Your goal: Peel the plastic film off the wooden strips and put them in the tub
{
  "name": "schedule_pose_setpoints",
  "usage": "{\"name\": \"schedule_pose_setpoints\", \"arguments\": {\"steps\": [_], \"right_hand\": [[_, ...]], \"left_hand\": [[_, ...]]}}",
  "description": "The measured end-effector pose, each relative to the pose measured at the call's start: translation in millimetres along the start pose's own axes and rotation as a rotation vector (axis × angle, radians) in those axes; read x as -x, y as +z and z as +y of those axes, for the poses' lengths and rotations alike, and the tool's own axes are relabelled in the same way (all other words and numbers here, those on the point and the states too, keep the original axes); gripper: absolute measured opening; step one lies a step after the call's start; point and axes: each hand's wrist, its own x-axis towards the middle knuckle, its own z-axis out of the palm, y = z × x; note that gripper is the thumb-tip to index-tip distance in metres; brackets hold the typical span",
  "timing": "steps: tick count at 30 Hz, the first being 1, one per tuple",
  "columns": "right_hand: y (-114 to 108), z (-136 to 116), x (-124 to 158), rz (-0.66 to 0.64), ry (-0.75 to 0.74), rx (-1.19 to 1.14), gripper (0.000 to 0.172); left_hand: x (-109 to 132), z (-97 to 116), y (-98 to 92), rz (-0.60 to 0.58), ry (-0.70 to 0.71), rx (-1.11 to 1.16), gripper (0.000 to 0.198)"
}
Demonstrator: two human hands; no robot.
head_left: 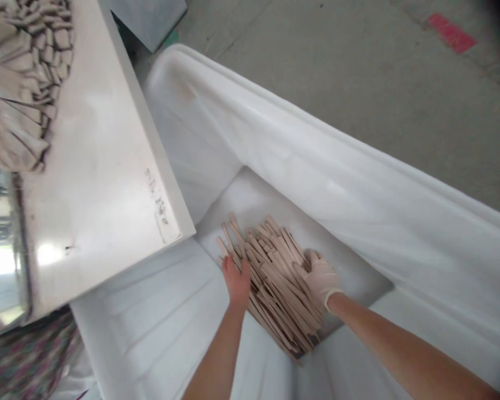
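Observation:
A pile of thin, flat, beige strips [281, 278] lies on the floor of a deep white tub. My bare left hand [236, 278] rests on the left side of the pile, fingers apart, its fingertips among the strips. At the pile's right edge is my right hand [319, 275], in a pale glove; its fingers are curved against the outer strips, thumb apart from them. Both hands touch the pile from opposite sides, and neither is closed round a strip. Some right fingertips are hidden by the strips.
The white tub [316, 133] has high sloping walls around both arms. A white tabletop [104, 166] overhangs its left side, with stacked beige pieces [45, 55] at its far left. Patterned cloth [29, 355] lies lower left. A red mark [452, 33] is on the grey floor [358, 72].

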Motion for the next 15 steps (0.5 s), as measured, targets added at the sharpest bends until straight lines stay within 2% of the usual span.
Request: {"name": "schedule_pose_setpoints", "arguments": {"steps": [3, 5, 7, 8, 9, 11, 15], "right_hand": [[-3.3, 7.2, -8.0, 0.008, -0.013, 0.098, 0.052], [-1.8, 11.5, -12.4, -0.015, -0.036, 0.148, 0.051], [2.2, 13.5, -14.2, -0.014, -0.052, 0.193, 0.052], [4.7, 13.6, -14.2, -0.011, -0.064, 0.216, 0.053], [7.2, 13.4, -13.7, -0.008, -0.074, 0.230, 0.053], [12.0, 12.1, -11.7, -0.011, -0.074, 0.206, 0.052], [20.3, 9.5, -1.9, -0.053, -0.059, 0.074, 0.055]], "left_hand": [[-92.3, 18.7, 5.7, 0.002, 0.155, -0.125, 0.049], [-146.4, 30.5, 12.2, -0.041, 0.262, -0.194, 0.048], [-181.0, 33.0, 18.6, -0.101, 0.320, -0.253, 0.046], [-188.6, 29.5, 21.0, -0.128, 0.327, -0.281, 0.041], [-189.3, 23.2, 22.9, -0.150, 0.321, -0.307, 0.034], [-170.4, 4.2, 25.6, -0.181, 0.278, -0.352, 0.019], [-82.3, -36.4, 35.9, -0.239, 0.166, -0.381, 0.021]]}}
